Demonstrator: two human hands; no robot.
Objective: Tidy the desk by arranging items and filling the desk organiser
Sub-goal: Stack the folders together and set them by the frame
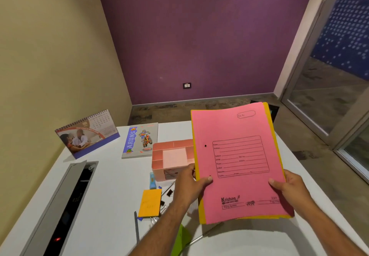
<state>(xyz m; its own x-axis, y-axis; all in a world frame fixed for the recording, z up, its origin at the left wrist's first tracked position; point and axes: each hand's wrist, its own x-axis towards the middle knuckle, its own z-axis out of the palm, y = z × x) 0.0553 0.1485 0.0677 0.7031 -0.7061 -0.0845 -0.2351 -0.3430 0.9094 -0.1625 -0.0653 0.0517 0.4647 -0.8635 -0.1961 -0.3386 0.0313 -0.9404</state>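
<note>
Both hands hold the file stack clear of the bench: the left hand (192, 183) pinches its left edge, thumb on the pink cover, and the right hand (287, 187) pinches the right edge in the same way. Each grip is closed firmly on the stack. The pink file (237, 162) lies on top, with a yellow file (272, 124) showing behind it along the edges. The stack hangs tilted at the 3 o'clock side of the bench (111, 176), above the surface.

The pink desk organiser (171, 156) stands at bench centre, its compartments appearing unfilled; part of it is hidden behind the files. At 6 o'clock of the organiser lie an orange sticky pad (150, 202), binder clips (169, 192), a pen (167, 188) and a blue item (152, 180) that cannot be identified. A notebook (139, 141) lies at 10 o'clock of the organiser; a desk calendar (87, 134) stands further toward 9 o'clock.

Judgement: the step in hand is squaring and placing the files. The task is at an early stage. The next move calls for setting the stack flat on open bench, edges aligned, then releasing both hands to gather the small items.
</note>
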